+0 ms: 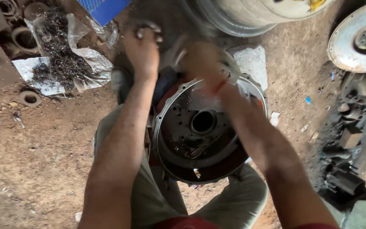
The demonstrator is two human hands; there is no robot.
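Note:
A round grey metal housing [178, 161] with a central hole and bolt holes on its rim rests between my knees on the dirt floor. My left hand [142, 51] is raised past its far edge, closed around a small dark metal piece at the fingertips. My right hand [202, 59] is blurred with motion above the housing's far rim; what it holds is unclear, though a pale cloth-like shape shows beside it. A red band sits on my right wrist.
A plastic sheet heaped with metal shavings [60, 55] lies at the upper left, with metal rings [30, 98] nearby. A large drum [242, 17] stands at the top, a flywheel disc [359, 38] at the upper right, dark engine parts [348, 169] along the right.

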